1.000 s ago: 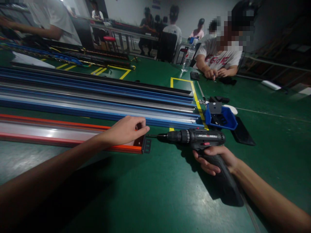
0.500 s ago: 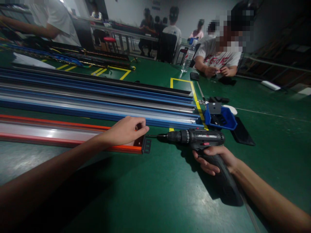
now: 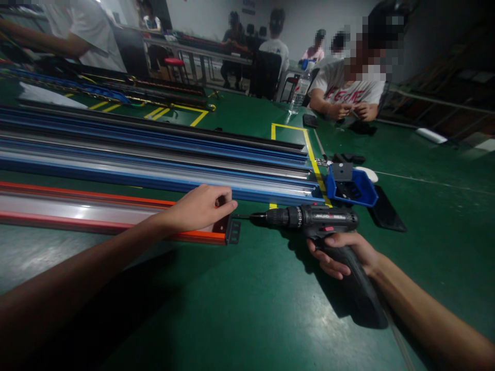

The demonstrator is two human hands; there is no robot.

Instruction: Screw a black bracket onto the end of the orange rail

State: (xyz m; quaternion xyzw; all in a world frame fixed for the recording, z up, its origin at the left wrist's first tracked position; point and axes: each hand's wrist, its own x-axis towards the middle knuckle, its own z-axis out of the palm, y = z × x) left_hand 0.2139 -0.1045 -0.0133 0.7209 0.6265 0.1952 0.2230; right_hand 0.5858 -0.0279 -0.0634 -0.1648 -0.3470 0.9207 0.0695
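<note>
A long orange-edged metal channel (image 3: pixel 116 208) lies on the green table at left, with a black slotted end plate (image 3: pixel 234 232) at its right end. My left hand (image 3: pixel 201 207) is closed over that end, thumb and curled fingers by the plate; the far fingertips are hidden. In my right hand (image 3: pixel 344 255) is a black cordless drill (image 3: pixel 328 219), held by its handle with the index finger at the trigger. Its long bit (image 3: pixel 243 216) points left and meets the end plate near my left thumb; the exact contact point is too small to make out.
Blue and black channels (image 3: pixel 174 165) lie side by side behind the orange one. A blue bin (image 3: pixel 358 193) with black plates stands beyond the drill, beside a dark flat phone-like object (image 3: pixel 386 210). Farther back are a water bottle (image 3: pixel 300 93) and a seated co-worker (image 3: pixel 348 93).
My hands, the drill and the orange channel keep their places. Across the table, the co-worker's hands have shifted slightly.
</note>
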